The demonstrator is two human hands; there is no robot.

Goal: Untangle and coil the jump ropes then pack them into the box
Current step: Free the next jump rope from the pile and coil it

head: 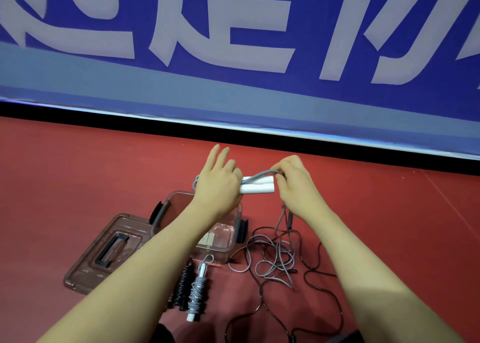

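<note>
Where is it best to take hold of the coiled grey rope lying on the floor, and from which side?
Take the coiled grey rope around its wound middle, coming straight down from above. It lies flat on the red floor as a long narrow bundle, so a grip across the middle probably keeps the coils together. The coiled black rope lies close on its left, so the right side is freer.

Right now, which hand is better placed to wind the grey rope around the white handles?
The right hand: it already pinches the grey rope at the ends of the white handles. The left hand is busy holding the handles together.
</note>
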